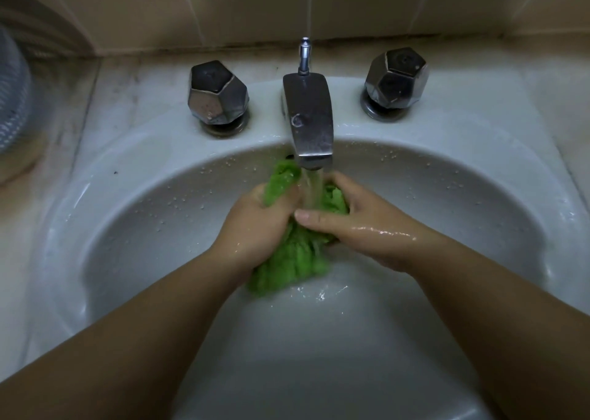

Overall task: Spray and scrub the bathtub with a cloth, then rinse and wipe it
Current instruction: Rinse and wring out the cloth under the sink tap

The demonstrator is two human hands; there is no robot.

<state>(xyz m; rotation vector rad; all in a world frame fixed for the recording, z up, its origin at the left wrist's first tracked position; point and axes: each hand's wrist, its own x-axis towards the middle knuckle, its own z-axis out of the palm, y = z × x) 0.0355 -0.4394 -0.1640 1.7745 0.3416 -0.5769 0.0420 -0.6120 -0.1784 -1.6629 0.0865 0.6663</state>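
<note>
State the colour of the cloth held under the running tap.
Bright green cloth, seen in the head view.

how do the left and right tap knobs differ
The left tap knob stands nearer the camera and looks duller, with water spots on its front face. The right tap knob sits farther back, close to the wall, and shows brighter reflections along its edges. Both are dark, faceted metal knobs on round bases, one on each side of the spout.
</note>
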